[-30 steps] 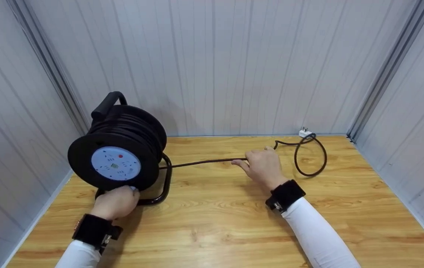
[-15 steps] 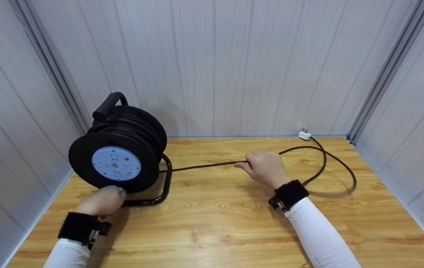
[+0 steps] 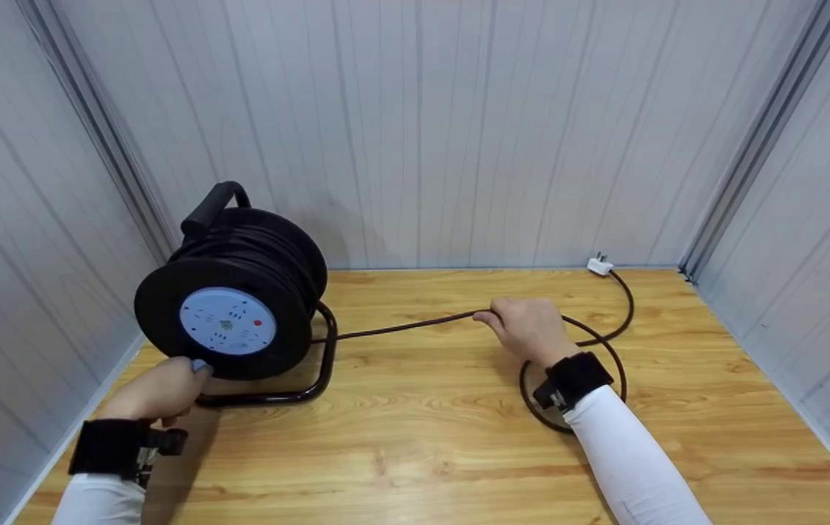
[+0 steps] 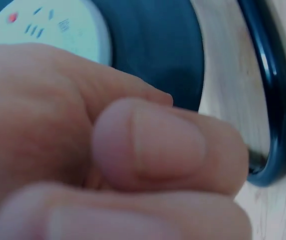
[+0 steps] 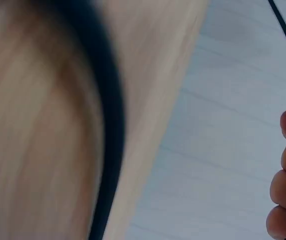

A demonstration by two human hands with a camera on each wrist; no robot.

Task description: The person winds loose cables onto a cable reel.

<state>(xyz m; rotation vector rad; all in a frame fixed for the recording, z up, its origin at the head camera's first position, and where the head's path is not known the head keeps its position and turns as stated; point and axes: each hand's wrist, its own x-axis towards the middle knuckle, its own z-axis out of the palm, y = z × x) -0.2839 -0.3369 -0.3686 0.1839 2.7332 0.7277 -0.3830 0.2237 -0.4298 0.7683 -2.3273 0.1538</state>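
Note:
A black cable reel (image 3: 229, 240) with a white socket face (image 3: 227, 321) stands at the left on its tubular stand (image 3: 327, 350). My left hand (image 3: 156, 390) pinches a small pale knob (image 3: 198, 365) at the lower left of the reel's front disc. In the left wrist view its curled fingers (image 4: 168, 145) hide the knob. My right hand (image 3: 529, 328) grips the black cable (image 3: 400, 328), which runs taut from the reel to the fist. Beyond the fist the cable loops around under the right wrist and ends in a white plug (image 3: 599, 264) near the back wall.
The wooden tabletop (image 3: 400, 452) is bounded by pale panelled walls, with the back wall (image 3: 444, 131) close behind the plug. A handle (image 3: 207, 208) rises from the top of the reel. The left side wall (image 3: 14, 255) is near the left forearm.
The reel has turned clockwise, its red button moving right and down. My left hand has moved left with the knob. My right hand has shifted slightly right, and the cable loop has swung toward me.

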